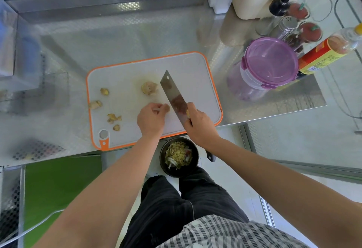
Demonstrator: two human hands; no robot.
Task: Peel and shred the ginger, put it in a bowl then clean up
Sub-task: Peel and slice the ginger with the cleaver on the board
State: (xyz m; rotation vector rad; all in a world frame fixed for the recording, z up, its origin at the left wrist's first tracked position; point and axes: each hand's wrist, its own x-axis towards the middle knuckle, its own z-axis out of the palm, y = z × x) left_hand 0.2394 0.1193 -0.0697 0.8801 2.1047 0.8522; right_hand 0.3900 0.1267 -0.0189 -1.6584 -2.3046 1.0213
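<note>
We pinch a ginger piece (166,107) w/ left hand (151,119) on the board (121,75); right hand (199,124) grips the cleaver (172,94), blade just beside it. Bowl (176,172) w/ shreds sits nearer us.

Worktop (117,38): patterned stainless steel, raised ledge at rear. Carries:
- white cutting board (195,65), orange rim, centre
- purple-lidded container (271,61), right of board
- sauce bottle (323,53), red-yellow label
- red-topped jars (310,31)
- metal shaker (287,26)
- dark-capped bottle (278,10)
- cream caddy (254,2), far right corner

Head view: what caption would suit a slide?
Left hand holds ginger on the cutting board while right hand grips cleaver.
</note>
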